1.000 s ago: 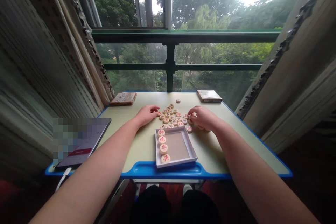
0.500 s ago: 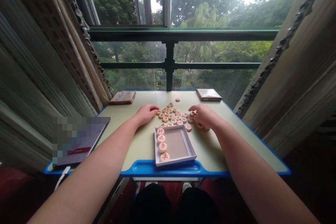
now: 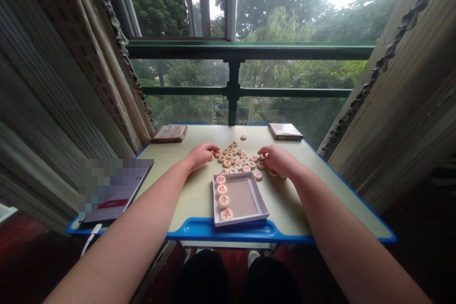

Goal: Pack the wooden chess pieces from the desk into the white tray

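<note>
My left hand (image 3: 202, 156) rests at the left edge of a loose group of round wooden Chinese chess pieces (image 3: 234, 161). Its fingers stretch out, the tips touching or just above a red-marked piece (image 3: 218, 154). On the group's right side, my right hand (image 3: 280, 158) has its fingers bent around a Chinese chess piece (image 3: 262, 156); the character is covered. More pieces lie partly hidden under that palm. Nearer to me is a shallow white box (image 3: 245, 197), where several red-marked pieces (image 3: 223, 201) form a column along the left wall.
A flat decorated box (image 3: 170, 133) lies at the table's back left, another flat box (image 3: 285, 131) at the back right. A laptop (image 3: 117, 199) with a white cable sits on the left. Blue trim (image 3: 181, 233) edges the table (image 3: 188, 199). One piece (image 3: 243, 137) lies apart at the back.
The view has shifted slightly, moving the scene a little right and down. My left fingers reach slightly farther over the edge pieces; my right fingers have closed in around a piece.
</note>
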Available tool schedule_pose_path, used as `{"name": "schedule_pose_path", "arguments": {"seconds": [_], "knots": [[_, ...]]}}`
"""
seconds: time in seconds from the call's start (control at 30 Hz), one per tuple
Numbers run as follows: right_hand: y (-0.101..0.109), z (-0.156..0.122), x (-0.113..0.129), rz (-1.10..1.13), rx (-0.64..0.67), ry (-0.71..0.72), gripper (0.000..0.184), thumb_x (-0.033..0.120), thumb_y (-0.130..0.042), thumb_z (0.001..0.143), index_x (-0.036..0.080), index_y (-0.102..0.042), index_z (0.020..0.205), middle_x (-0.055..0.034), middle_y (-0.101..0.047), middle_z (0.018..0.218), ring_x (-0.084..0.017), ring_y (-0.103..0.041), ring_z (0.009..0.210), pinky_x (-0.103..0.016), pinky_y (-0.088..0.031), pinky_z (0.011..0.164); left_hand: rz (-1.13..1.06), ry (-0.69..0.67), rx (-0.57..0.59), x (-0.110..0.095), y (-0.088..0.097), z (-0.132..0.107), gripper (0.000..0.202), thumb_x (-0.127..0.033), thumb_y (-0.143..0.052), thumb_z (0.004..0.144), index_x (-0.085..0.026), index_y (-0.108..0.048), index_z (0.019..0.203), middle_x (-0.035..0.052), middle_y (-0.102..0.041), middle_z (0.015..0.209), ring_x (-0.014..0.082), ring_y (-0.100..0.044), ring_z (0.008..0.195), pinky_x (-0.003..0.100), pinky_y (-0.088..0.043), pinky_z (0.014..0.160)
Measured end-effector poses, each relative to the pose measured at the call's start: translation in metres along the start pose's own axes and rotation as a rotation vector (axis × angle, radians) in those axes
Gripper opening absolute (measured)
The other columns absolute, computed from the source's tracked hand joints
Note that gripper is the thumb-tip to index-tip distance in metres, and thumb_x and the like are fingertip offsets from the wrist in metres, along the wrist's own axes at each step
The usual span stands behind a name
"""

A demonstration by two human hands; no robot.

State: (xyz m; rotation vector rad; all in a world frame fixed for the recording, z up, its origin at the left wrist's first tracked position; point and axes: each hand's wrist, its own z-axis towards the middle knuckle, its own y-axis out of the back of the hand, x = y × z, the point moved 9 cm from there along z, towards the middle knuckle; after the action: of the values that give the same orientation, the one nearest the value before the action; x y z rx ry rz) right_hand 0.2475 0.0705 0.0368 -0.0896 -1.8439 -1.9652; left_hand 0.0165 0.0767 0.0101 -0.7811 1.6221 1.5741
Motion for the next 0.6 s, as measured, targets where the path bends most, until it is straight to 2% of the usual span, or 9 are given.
{"name": "schedule_pose_path", "arguments": {"seconds": [0.2, 0.3, 0.47, 0.6], "knots": [[0.005, -0.007, 0.000, 0.103, 0.006, -0.065, 0.025, 0.014, -0.058, 0.075, 0.017, -0.065, 0.099, -0.0067, -0.067, 0.080, -0.009, -0.054, 0.051, -0.018, -0.038, 0.048, 0.073, -0.122, -0.030, -0.005, 0.000, -0.001, 0.043, -0.009, -0.048, 0.058, -0.011, -0.065, 0.098, 0.0096, -0.066, 0.100, 0.0195, -0.060, 0.089, 0.029, -0.045, 0.082], [0.007, -0.009, 0.001, 0.109, 0.022, -0.078, 0.027, 0.014, -0.058, 0.076, 0.017, -0.065, 0.101, -0.0065, -0.068, 0.078, -0.010, -0.055, 0.053, -0.018, -0.039, 0.049, 0.064, -0.133, -0.015, -0.005, -0.001, -0.003, 0.041, -0.010, -0.050, 0.060, -0.012, -0.065, 0.098, 0.0079, -0.067, 0.100, 0.0182, -0.060, 0.089, 0.028, -0.045, 0.083], [0.013, -0.007, 0.002, 0.070, -0.004, -0.052, 0.029, 0.016, -0.060, 0.075, 0.018, -0.065, 0.103, -0.0068, -0.069, 0.084, -0.015, -0.061, 0.068, -0.022, -0.044, 0.061, 0.098, -0.137, -0.009, -0.007, -0.001, -0.005, 0.046, -0.010, -0.048, 0.058, -0.011, -0.064, 0.102, 0.0080, -0.065, 0.102, 0.0184, -0.059, 0.091, 0.028, -0.044, 0.085], [0.013, -0.007, 0.004, 0.078, -0.009, -0.027, 0.028, 0.012, -0.061, 0.073, 0.017, -0.066, 0.099, -0.0071, -0.069, 0.091, -0.017, -0.063, 0.080, -0.023, -0.045, 0.069, 0.194, -0.185, -0.042, -0.014, 0.000, -0.007, 0.047, -0.012, -0.047, 0.056, -0.013, -0.066, 0.099, 0.0081, -0.062, 0.103, 0.0203, -0.058, 0.090, 0.031, -0.045, 0.083]]}}
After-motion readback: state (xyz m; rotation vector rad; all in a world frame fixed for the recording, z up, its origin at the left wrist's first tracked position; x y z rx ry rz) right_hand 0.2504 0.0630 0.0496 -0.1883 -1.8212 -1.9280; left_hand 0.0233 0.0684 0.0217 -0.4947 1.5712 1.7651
